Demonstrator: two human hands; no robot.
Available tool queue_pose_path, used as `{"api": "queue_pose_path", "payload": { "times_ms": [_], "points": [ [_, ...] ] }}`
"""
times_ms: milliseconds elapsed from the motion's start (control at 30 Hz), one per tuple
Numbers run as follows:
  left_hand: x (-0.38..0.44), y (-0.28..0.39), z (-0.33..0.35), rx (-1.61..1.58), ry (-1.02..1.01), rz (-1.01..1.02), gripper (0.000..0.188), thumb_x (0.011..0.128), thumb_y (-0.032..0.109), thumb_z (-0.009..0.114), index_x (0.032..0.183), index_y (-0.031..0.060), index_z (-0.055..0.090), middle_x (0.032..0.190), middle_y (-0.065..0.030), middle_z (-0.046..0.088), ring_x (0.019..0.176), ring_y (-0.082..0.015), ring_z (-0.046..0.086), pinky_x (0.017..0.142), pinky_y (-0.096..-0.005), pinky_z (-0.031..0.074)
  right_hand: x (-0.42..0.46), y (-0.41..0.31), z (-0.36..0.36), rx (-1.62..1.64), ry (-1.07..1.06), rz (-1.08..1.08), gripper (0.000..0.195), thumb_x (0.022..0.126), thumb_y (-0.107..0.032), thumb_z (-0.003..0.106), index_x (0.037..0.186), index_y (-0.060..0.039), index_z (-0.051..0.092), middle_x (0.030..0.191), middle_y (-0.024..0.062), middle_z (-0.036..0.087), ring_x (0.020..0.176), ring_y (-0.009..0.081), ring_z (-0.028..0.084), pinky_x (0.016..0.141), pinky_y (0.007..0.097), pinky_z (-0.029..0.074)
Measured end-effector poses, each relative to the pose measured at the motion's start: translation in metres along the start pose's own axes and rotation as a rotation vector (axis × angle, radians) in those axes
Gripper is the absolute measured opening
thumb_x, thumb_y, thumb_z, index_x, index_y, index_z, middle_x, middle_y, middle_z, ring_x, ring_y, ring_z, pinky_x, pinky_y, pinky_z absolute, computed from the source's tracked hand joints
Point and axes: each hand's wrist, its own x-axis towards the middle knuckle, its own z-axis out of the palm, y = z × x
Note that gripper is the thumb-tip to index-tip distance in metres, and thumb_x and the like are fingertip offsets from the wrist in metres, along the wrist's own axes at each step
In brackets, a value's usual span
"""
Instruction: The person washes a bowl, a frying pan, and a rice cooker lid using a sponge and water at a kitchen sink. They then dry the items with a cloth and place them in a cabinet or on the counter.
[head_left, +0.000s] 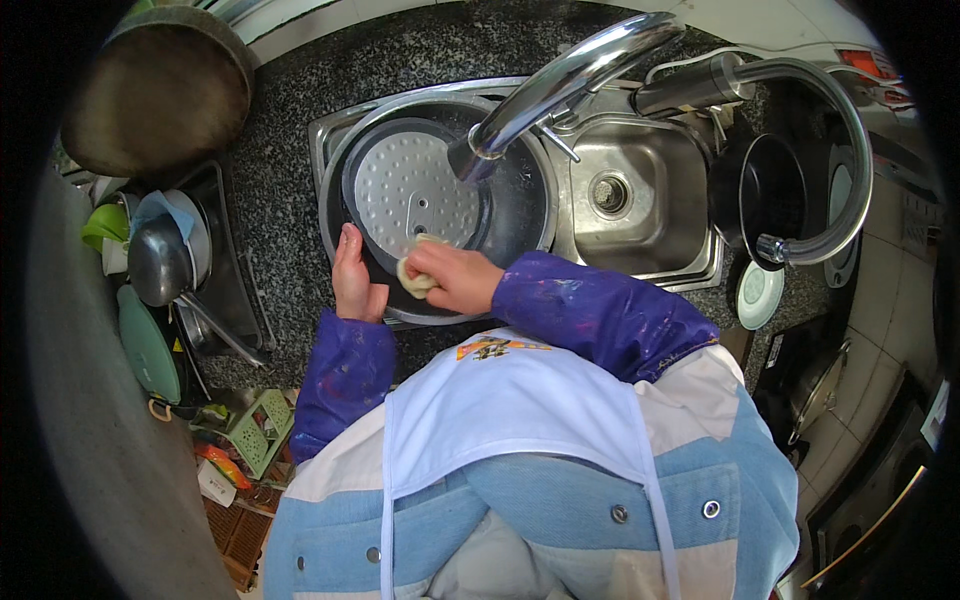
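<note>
A dark frying pan (358, 154) with a dimpled metal disc on its base (420, 184) is held tilted inside a large metal basin (546, 176) in the left bay of the sink. My left hand (355, 279) steadies the pan's lower left edge, thumb apart from the fingers; how firmly it grips is hidden. My right hand (454, 279) is closed on a pale yellowish cloth (417, 279), pressed at the pan's lower rim. Above them hangs the chrome faucet spout (577, 75).
Right of the basin is the steel sink bay (645, 165) with a drain. A black pot (772, 187) and a small pale dish (760, 295) stand beyond it. To the left are a dish rack (225, 225), a metal ladle (160, 262) and a large round pan (161, 97).
</note>
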Motion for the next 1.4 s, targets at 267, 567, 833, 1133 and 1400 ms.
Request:
{"api": "queue_pose_path", "payload": {
  "times_ms": [267, 567, 833, 1133, 1400],
  "points": [
    [0.005, 0.016, -0.012, 0.093, 0.007, -0.011, 0.037, 0.101, 0.027, 0.045, 0.128, 0.0016, 0.048, 0.122, -0.0077, 0.058, 0.108, -0.0177, 0.056, 0.096, -0.0336, 0.043, -0.036, 0.065, -0.033, -0.699, -0.196, 0.214, 0.021, 0.086, -0.015, 0.049, 0.107, -0.0133, 0.053, 0.11, 0.0126, 0.056, 0.102, 0.0317, 0.058, 0.079, 0.0484, 0.049],
    [0.002, 0.015, -0.002, 0.296, 0.195, 0.221, 0.052, 0.098, 0.006, 0.042, 0.147, 0.0057, 0.024, 0.138, -0.0126, 0.044, 0.117, -0.0206, 0.049, 0.101, -0.0334, 0.038, -0.017, 0.112, -0.026, 0.613, 0.337, 0.932, 0.023, 0.092, -0.023, 0.045, 0.104, -0.0077, 0.057, 0.096, 0.0132, 0.064, 0.085, 0.0297, 0.065, 0.072, 0.0404, 0.053],
    [0.002, -0.015, -0.029, 1.303, -0.051, 0.213, 0.042, 0.099, 0.037, 0.043, 0.131, 0.0128, 0.055, 0.155, -0.0192, 0.014, 0.142, -0.0356, 0.014, 0.113, -0.0439, 0.015, -0.028, 0.041, -0.037, 1.706, 0.643, 0.774, 0.031, 0.097, -0.033, 0.04, 0.107, -0.01, 0.058, 0.099, 0.0055, 0.063, 0.091, 0.0234, 0.064, 0.077, 0.0393, 0.053],
    [-0.038, 0.003, 0.026, 1.166, -0.168, 0.423, 0.055, 0.083, 0.002, 0.057, 0.135, -0.0011, 0.04, 0.11, -0.0214, 0.062, 0.098, -0.0277, 0.064, 0.086, -0.0328, 0.049, 0.004, 0.01, -0.034, 1.0, 0.409, 0.412, 0.029, 0.081, -0.008, 0.059, 0.109, -0.0101, 0.05, 0.1, 0.0073, 0.058, 0.093, 0.0234, 0.061, 0.074, 0.0381, 0.051],
    [-0.034, 0.033, -0.006, 0.63, -0.081, 0.22, 0.059, 0.079, -0.007, 0.05, 0.136, -0.0018, 0.036, 0.126, -0.012, 0.053, 0.113, -0.0198, 0.052, 0.098, -0.0309, 0.039, 0.0, 0.087, -0.014, -0.481, 0.414, 0.468, 0.031, 0.078, -0.012, 0.062, 0.108, -0.0079, 0.054, 0.094, 0.0159, 0.062, 0.086, 0.0331, 0.061, 0.08, 0.0402, 0.047]
  ]
}}
